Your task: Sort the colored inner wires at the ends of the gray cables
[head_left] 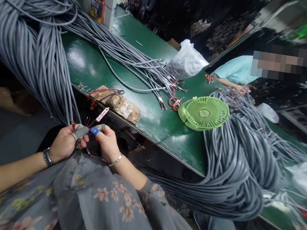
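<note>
My left hand [65, 142] is closed around the end of a grey cable, low in the view in front of my body. Thin coloured wires [90, 123], red, green and black among them, fan out between my two hands. My right hand [108, 144] pinches at these wires from the other side, its fingertips close to the left ones. Something small and blue [94, 132] shows at its thumb; whether it is held or worn I cannot tell. Grey wrapping covers some fingers. From the left, a thick bundle of grey cables [31, 43] hangs down to my left hand.
On the green table [154, 111] lie stripped cable ends [172, 85], red-handled scissors [175, 103], a green fan [204, 113], a taped brown block [122, 106] and a plastic bag [186, 60]. More cable coils [238, 162] hang at right. A person in a light blue top [232, 69] works across the table.
</note>
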Demonstrator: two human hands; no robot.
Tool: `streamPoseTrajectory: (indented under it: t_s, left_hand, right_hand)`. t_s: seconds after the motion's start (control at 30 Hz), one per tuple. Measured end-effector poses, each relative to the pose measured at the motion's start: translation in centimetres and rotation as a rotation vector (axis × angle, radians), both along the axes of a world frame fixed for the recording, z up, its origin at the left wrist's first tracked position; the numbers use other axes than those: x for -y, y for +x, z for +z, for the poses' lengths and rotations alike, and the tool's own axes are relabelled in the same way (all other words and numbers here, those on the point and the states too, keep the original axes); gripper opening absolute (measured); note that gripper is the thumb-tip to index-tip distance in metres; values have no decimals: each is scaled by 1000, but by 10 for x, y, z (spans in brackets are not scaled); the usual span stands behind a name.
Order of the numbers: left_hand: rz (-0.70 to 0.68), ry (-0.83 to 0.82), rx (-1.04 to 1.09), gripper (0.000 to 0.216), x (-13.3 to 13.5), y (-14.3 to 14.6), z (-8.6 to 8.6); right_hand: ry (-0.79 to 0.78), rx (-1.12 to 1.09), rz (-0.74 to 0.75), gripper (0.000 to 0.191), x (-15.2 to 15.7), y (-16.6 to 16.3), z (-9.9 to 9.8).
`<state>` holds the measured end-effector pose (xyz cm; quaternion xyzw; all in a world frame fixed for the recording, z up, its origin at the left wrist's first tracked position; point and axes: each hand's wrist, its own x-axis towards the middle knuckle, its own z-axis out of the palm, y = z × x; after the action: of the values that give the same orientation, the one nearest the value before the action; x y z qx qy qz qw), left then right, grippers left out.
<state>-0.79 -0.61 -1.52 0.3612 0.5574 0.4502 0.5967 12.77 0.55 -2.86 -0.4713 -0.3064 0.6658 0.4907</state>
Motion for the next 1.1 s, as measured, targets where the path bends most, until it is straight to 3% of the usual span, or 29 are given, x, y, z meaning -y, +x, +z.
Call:
streamPoseTrajectory:
  t_s: [0.5, 0.7, 0.9, 1.1]
  left_hand:
    - [96, 45, 15, 24, -2, 2, 1]
    - [87, 53, 13, 22, -1, 2, 5]
    - [86, 23, 45, 26, 1, 2, 6]
    - [20, 40, 16, 28, 2, 3, 6]
  right_hand:
    - [-38, 26, 82, 48, 7, -1, 4]
    - [-36, 38, 190, 47, 9, 3, -3]
    - [-52, -6, 49, 42, -5, 14, -5]
    - [-39, -7, 113, 45, -10, 3, 3]
